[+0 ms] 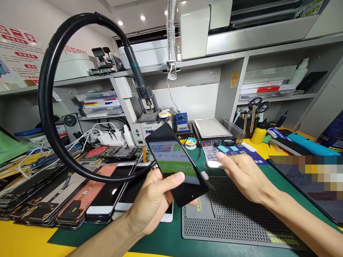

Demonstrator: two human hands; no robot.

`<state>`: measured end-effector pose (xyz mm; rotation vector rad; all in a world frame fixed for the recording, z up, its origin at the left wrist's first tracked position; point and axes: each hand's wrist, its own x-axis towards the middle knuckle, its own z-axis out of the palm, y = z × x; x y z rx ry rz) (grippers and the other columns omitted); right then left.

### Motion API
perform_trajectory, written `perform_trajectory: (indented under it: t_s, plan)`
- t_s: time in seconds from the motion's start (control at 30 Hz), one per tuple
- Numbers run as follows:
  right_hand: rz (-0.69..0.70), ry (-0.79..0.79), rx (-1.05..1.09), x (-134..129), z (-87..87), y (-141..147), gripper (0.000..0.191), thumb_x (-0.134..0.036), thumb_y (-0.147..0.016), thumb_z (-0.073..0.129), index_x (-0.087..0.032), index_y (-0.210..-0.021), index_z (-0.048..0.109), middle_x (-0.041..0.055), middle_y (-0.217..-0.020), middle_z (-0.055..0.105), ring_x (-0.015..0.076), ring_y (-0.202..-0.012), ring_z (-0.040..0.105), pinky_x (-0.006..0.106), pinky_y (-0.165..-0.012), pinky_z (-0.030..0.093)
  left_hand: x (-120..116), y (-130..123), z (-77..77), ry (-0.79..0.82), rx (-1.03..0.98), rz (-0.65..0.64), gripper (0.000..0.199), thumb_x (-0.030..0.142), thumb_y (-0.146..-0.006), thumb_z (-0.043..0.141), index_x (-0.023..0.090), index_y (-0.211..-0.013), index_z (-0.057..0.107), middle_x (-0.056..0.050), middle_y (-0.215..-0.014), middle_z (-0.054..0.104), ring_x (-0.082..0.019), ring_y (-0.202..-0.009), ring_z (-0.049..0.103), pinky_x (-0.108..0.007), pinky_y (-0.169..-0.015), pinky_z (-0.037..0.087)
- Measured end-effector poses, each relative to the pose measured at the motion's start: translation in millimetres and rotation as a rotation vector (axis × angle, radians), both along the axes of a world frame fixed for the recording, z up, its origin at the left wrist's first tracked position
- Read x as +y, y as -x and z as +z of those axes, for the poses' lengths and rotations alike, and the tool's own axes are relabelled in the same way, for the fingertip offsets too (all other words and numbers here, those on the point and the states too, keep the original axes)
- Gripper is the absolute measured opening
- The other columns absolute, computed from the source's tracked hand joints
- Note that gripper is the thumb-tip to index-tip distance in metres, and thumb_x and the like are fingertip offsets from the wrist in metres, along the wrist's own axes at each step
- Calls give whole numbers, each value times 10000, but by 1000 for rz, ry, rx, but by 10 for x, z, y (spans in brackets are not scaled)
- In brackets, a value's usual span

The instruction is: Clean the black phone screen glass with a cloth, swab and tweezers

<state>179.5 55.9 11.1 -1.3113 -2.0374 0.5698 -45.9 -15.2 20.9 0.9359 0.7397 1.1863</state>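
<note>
Left hand (151, 201), seen in the head view, comes in from 7 o'clock and holds a black phone (171, 189) clear of the bench: the thumb presses flat across the screen, and the fingers wrap round behind. From that palm the phone lies toward 1 o'clock. Its long axis slants from 11 o'clock at the far end to 5 o'clock at the near end, where a small bright dot shows. The screen faces up toward the camera, with mirrored lettering and a green band across it that look like a reflection.

Right hand (243, 176) reaches in from 4 o'clock. Its thumb and forefinger are pressed together and the other fingers curl in; whether a small thing is pinched between them, I cannot tell. From this hand the phone lies toward 9 o'clock, with a gap between, so the left hand, touching it, is the nearer one. The phone's long edge on its 2 o'clock side is the one turned to the right fingertips.

Just beside those fingertips, at their 8 o'clock, is a small white piece (213, 164) by a clear packet (210, 153); contact is hard to judge. Two teal pads (223, 148) sit just past the fingertips, toward 12 to 2 o'clock. A grey honeycomb mat (230, 221) spreads from the phone's near end toward 4 o'clock, and white-framed phones (103, 208) lie at the phone's 8 o'clock.
</note>
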Motion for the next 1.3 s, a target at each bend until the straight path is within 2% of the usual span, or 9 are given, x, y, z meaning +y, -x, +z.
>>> perform_trajectory:
  t_s: [0.17, 0.27, 0.4, 0.5, 0.7, 0.77, 0.93, 1.13, 1.3]
  plan:
    - [81, 29, 31, -128, -2, 92, 611, -642, -1005, 216, -265, -524, 224, -38, -499, 255, 149, -491, 264, 345, -534, 211, -12, -28, 14, 38, 1, 18, 186, 206, -904, 684, 127, -1047, 774, -125, -996, 760, -188, -778, 667, -333, -645, 635]
    - [117, 22, 30, -143, -46, 131, 599, -635, -1002, 245, -261, -534, 215, -43, -509, 243, 146, -501, 236, 345, -540, 200, -12, -19, 6, 43, -36, 4, 171, 193, -906, 674, 126, -1016, 787, -115, -959, 765, -184, -756, 671, -340, -645, 640]
    - [84, -14, 41, -79, -63, 68, 572, -600, -998, 284, -269, -544, 178, -52, -516, 200, 144, -509, 191, 350, -543, 164, -5, -9, 7, 28, -46, 34, 153, 191, -908, 667, 114, -885, 797, -92, -818, 751, -187, -722, 673, -342, -642, 636]
    - [78, -29, 65, -73, -37, 39, 569, -563, -1017, 264, -275, -533, 182, -53, -495, 209, 140, -489, 207, 349, -534, 173, -3, -14, 15, 26, -27, 48, 145, 199, -905, 677, 117, -925, 795, -107, -886, 764, -195, -753, 678, -347, -650, 637]
    - [177, -78, 70, -115, -70, 142, 536, -520, -1018, 297, -261, -554, 223, -51, -516, 265, 135, -501, 246, 342, -550, 192, 0, 0, -11, 51, -24, 34, 143, 216, -903, 689, 134, -972, 784, -99, -921, 765, -189, -779, 670, -330, -646, 634]
    - [163, -99, 61, -91, -93, 136, 521, -494, -1018, 305, -260, -563, 204, -57, -518, 238, 131, -497, 236, 343, -553, 181, -4, 10, -19, 88, -18, 61, 175, 214, -897, 693, 170, -1044, 776, -100, -998, 770, -211, -835, 682, -341, -658, 636]
    - [92, -131, 46, -58, -82, 73, 526, -458, -1031, 300, -258, -558, 183, -60, -519, 218, 120, -486, 237, 333, -536, 170, 6, 16, -38, 173, 33, 133, 187, 248, -850, 746, 182, -1021, 778, -104, -1128, 755, -261, -889, 684, -407, -719, 636]
    - [139, -179, 20, -104, -72, 140, 527, -395, -1018, 361, -236, -547, 186, -65, -519, 213, 114, -487, 217, 319, -535, 169, 14, 0, -101, 156, 3, 144, 117, 303, -830, 758, 306, -945, 778, -13, -1182, 758, -312, -998, 702, -399, -758, 640]
    - [79, -220, 15, -25, -92, 71, 543, -368, -1003, 397, -231, -510, 215, -68, -489, 221, 112, -472, 212, 321, -537, 156, 37, 4, -115, 179, -8, 152, 316, 308, -852, 733, 349, -1165, 727, -3, -1318, 705, -363, -1212, 631, -459, -829, 634]
